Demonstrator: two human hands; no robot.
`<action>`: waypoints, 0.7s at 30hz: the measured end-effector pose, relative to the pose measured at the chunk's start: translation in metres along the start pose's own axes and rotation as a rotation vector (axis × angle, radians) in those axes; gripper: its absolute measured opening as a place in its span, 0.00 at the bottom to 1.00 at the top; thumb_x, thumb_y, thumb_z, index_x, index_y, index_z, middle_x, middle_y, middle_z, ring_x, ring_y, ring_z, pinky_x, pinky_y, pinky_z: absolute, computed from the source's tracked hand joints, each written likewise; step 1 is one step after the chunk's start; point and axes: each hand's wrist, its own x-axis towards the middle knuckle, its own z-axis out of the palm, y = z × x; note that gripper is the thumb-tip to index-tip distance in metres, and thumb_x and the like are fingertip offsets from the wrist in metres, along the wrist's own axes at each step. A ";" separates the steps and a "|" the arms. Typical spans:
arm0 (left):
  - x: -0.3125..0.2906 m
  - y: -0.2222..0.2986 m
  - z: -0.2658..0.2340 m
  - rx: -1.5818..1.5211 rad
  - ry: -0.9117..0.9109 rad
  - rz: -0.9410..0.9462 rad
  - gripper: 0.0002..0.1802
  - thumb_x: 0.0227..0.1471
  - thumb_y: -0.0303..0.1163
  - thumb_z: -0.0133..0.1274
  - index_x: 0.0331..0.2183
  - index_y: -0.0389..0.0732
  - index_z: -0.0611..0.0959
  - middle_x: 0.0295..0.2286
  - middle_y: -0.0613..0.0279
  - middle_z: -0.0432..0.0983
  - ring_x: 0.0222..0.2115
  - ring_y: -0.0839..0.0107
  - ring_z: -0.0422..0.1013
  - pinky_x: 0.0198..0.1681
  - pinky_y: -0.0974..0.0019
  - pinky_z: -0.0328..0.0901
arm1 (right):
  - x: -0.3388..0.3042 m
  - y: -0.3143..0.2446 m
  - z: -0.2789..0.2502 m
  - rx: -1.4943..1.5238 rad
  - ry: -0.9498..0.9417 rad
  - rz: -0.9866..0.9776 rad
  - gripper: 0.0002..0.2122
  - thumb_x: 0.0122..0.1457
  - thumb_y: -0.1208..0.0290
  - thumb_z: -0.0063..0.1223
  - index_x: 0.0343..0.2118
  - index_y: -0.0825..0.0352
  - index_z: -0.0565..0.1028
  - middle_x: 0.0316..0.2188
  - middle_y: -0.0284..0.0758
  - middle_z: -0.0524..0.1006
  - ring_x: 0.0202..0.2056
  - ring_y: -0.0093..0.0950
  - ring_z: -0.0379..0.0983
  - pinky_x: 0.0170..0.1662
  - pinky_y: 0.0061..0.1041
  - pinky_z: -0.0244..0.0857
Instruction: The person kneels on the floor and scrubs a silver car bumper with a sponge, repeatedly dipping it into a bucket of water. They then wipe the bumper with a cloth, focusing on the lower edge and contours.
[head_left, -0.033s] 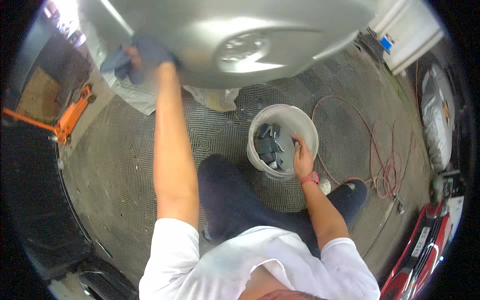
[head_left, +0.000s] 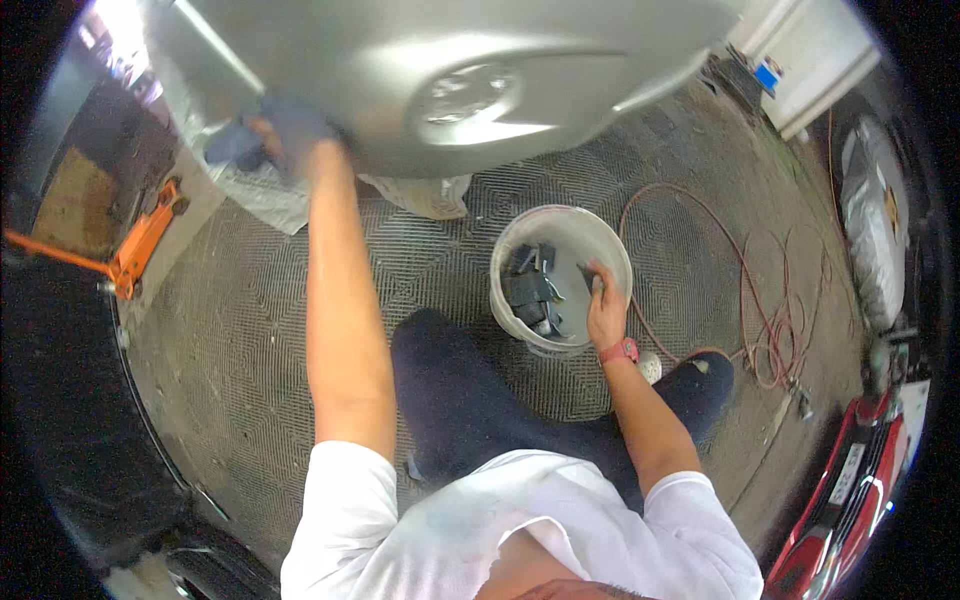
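Observation:
My left hand (head_left: pixel 266 136) is stretched far forward, closed on a dark blue-grey cloth (head_left: pixel 292 112) pressed against the silver car body panel (head_left: pixel 390 60). The cloth hides most of the fingers, and motion blurs the wrist. Inside the whitish bucket (head_left: pixel 590 227) between my knees is my right hand (head_left: pixel 604 316), its fingers closed round a small dark flat piece (head_left: pixel 585 277); I cannot make out its kind. Several dark, flat pieces (head_left: pixel 530 290) lie heaped at the left of the bucket's bottom.
Clear plastic sheeting (head_left: pixel 265 198) hangs under the panel's left edge. An orange floor jack (head_left: pixel 140 245) stands at left. A reddish hose (head_left: pixel 745 270) lies coiled on the floor at right. Farther right are a silver-covered bundle (head_left: pixel 872 225) and a red car bumper (head_left: pixel 835 500).
The view has shifted slightly. The cloth stays against the panel in my left hand. My right hand remains in the bucket, and the dark piece at its fingertips shows more plainly.

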 end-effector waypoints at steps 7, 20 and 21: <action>-0.095 -0.057 0.032 -0.766 -0.177 -0.447 0.49 0.72 0.71 0.40 0.78 0.49 0.57 0.78 0.60 0.48 0.75 0.54 0.53 0.78 0.49 0.48 | 0.122 0.050 -0.055 -0.100 -0.193 0.372 0.20 0.74 0.57 0.55 0.60 0.66 0.77 0.53 0.52 0.85 0.54 0.56 0.82 0.58 0.50 0.74; -0.305 -0.073 0.195 -0.928 -0.380 -0.526 0.50 0.70 0.72 0.40 0.77 0.49 0.59 0.77 0.64 0.51 0.75 0.58 0.50 0.78 0.52 0.45 | 0.174 0.142 -0.018 0.028 -0.893 0.225 0.30 0.58 0.61 0.68 0.61 0.71 0.77 0.53 0.55 0.84 0.57 0.52 0.81 0.62 0.48 0.73; -0.314 -0.068 0.207 -0.926 -0.393 -0.517 0.50 0.70 0.73 0.40 0.77 0.49 0.59 0.77 0.64 0.51 0.75 0.58 0.50 0.78 0.52 0.44 | 0.174 0.142 -0.015 0.031 -0.882 0.189 0.29 0.57 0.63 0.67 0.60 0.71 0.78 0.52 0.56 0.84 0.56 0.53 0.82 0.61 0.49 0.74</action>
